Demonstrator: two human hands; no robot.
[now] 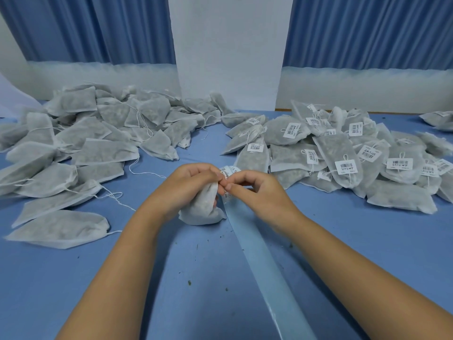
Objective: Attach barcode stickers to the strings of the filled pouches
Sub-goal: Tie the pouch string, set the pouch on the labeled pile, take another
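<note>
Frame centre: my left hand (188,182) grips one pouch (202,208), whose bottom rests on the table (171,290). My right hand (259,190), touching the left, pinches a sticker (226,171) just above the pouch. A backing strip (264,261) runs to the lower right. Unlabelled pile (85,133) upper left, labelled pile (343,153) right, with a bare lane between them.

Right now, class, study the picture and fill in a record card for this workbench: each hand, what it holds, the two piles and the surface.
left hand: grips a filled pouch
right hand: pinches the sticker strip beside the left fingertips
left pile: pouches with bare strings
right pile: pouches carrying barcode stickers
surface: blue table, strip trailing towards the person
</note>
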